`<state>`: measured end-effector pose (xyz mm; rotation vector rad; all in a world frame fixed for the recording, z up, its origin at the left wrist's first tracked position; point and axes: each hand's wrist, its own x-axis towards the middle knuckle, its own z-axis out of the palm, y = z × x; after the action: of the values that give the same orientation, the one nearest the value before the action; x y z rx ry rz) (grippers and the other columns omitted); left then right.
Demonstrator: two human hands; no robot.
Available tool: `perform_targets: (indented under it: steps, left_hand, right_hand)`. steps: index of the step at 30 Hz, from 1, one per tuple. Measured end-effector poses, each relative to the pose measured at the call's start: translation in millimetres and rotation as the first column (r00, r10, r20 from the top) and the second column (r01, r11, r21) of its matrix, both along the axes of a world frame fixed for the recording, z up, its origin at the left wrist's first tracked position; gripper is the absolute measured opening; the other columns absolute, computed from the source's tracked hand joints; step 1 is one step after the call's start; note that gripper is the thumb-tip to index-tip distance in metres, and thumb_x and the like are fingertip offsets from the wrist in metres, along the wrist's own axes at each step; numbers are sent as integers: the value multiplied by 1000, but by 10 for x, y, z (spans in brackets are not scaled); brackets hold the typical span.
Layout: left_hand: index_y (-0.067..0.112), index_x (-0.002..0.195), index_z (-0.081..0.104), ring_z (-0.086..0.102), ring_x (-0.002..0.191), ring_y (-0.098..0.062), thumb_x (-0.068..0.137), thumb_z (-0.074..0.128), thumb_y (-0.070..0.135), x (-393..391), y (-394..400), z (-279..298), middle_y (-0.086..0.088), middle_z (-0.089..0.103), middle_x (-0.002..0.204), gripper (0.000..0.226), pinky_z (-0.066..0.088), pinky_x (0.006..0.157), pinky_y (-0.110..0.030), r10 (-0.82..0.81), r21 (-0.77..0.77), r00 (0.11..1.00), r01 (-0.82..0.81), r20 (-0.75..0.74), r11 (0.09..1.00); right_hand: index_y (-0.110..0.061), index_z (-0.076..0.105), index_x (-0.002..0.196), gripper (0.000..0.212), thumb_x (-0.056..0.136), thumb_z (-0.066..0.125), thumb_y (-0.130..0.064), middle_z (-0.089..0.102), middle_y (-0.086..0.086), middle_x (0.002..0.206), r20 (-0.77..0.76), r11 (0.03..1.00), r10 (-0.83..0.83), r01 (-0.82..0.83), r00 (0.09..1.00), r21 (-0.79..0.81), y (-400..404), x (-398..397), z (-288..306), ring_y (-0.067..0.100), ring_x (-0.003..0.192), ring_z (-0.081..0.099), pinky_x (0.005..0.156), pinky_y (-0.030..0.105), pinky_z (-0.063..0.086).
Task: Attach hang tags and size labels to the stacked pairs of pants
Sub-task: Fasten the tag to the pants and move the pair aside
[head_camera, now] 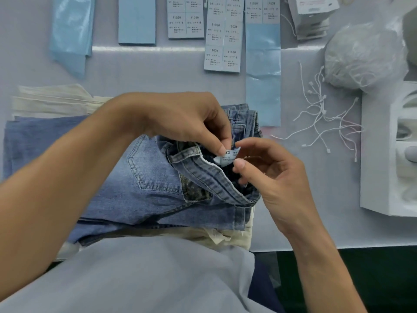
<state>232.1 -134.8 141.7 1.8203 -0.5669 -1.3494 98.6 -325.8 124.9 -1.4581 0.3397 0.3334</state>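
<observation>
From the head view, the top pair of jeans (158,177) lies on the stack of pants (135,220) at the table's (158,71) near edge, waistband turned open. The left hand (180,118) pinches a small size label (228,157) at the waistband; the right hand (266,177) touches the label's lower edge with its thumb, fingers curled behind the denim. The label could well go on crooked or creased if the waistband slips. Loose tag strings (320,123) lie well apart to the right, sticker sheets (222,35) beyond.
</observation>
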Motion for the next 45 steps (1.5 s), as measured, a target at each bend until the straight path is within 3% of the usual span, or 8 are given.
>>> perform_targets:
  steps: [5, 8, 12, 17, 25, 32, 38, 45]
  left_hand:
    - [19, 87, 78, 64, 72, -15, 89, 78, 22, 3, 26, -50, -6, 75, 81, 4, 50, 73, -34, 25, -29, 999, -25, -20, 999]
    - [19, 87, 79, 66, 72, -10, 87, 80, 25, -5, 49, -85, -2, 75, 80, 6, 51, 73, -27, 73, -52, 996, -75, -43, 996]
    - [17, 85, 79, 65, 68, -8, 84, 81, 20, -51, 127, -117, 0, 73, 74, 4, 50, 67, -20, 163, -78, 983, -169, -84, 983]
    - [15, 80, 80, 65, 67, -10, 76, 80, 16, -253, 236, -175, -4, 72, 73, 4, 52, 64, -18, 401, -120, 900, -423, -168, 898]
    - [18, 95, 78, 71, 82, -13, 73, 87, 21, -353, 395, -139, -2, 77, 91, 24, 56, 74, -20, 373, -129, 908, -400, -191, 907]
    - [16, 107, 73, 71, 100, -24, 79, 82, 6, -406, 398, -75, -7, 74, 108, 32, 57, 89, -32, 287, -151, 953, -300, -100, 942]
    - [19, 87, 76, 69, 85, -22, 79, 80, 4, -511, 348, -72, -1, 72, 90, 17, 53, 76, -33, 291, -206, 932, -248, 217, 947]
    - [16, 91, 77, 66, 85, -23, 79, 78, 3, -657, 335, -75, 1, 68, 91, 18, 50, 74, -35, 262, -231, 876, -179, 405, 956]
  right_hand:
    - [-11, 72, 104, 20, 88, 73, 2, 70, 3, 82, -15, 998, -55, 55, 998, 21, 8, 47, 3, 17, 69, 66, 57, 24, 54]
    - [-10, 70, 94, 11, 88, 76, -3, 69, 4, 73, -24, 997, -71, 70, 997, -44, 15, 33, 10, 17, 56, 64, 47, 23, 50]
    - [-24, 65, 82, 24, 77, 88, -31, 66, -2, 68, 11, 937, 18, -13, 1000, -348, 117, -34, -4, 9, 44, 57, 45, 19, 45]
    - [-24, 59, 90, 34, 77, 86, -40, 59, -8, 68, 152, 771, 174, -38, 973, -636, 266, -15, -34, 6, 59, 52, 55, 14, 39]
    - [-16, 74, 96, 13, 87, 77, -8, 68, -8, 89, 289, 813, 209, -2, 934, -582, 250, -2, -76, 7, 75, 61, 71, 16, 47]
    - [-15, 76, 96, 8, 89, 77, -11, 69, -9, 89, 316, 847, 173, 23, 933, -532, 269, -21, -56, 8, 79, 65, 73, 21, 50]
    - [-24, 68, 74, 25, 96, 65, -34, 65, -6, 60, 113, 891, -1, 52, 994, -452, 361, -158, 25, 12, 55, 59, 56, 24, 44]
    - [-29, 68, 97, 17, 95, 65, -12, 76, -11, 83, -85, 988, -39, 25, 996, -154, 364, -306, 83, 5, 83, 74, 78, 18, 55]
